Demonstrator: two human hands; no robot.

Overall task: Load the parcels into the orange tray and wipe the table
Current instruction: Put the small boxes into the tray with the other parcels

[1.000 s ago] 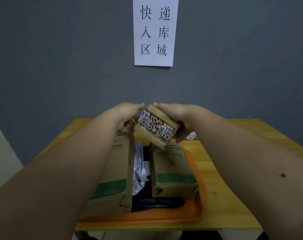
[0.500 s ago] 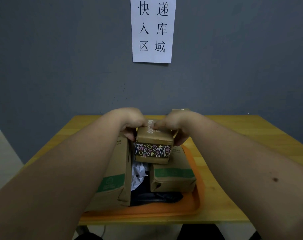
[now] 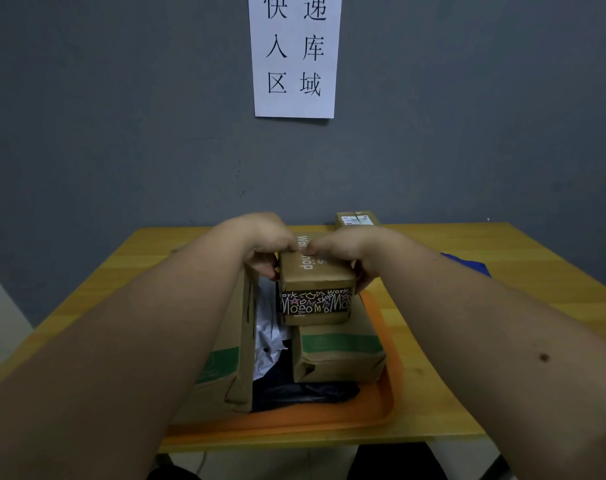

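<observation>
Wooden table (image 3: 433, 393) against grey wall. Orange tray (image 3: 381, 407) sat on its near middle, the landmark here. In the tray: tall carton (image 3: 241, 355) at its left side, flatter carton (image 3: 339, 355) at its right, dark bag (image 3: 305, 393) and white packet (image 3: 268, 344) between them. Small printed box (image 3: 317, 296) rested on the right-hand carton. Left hand (image 3: 265, 247) and right hand (image 3: 343, 252) both gripped that box, fingers curled over its top and sides.

Loading looked nearly done. One more parcel (image 3: 357, 219) stood beyond the tray's far end. Blue cloth (image 3: 468, 263) lay right of the tray; wiping not yet begun.

Forearms hid the tray's left rim.
</observation>
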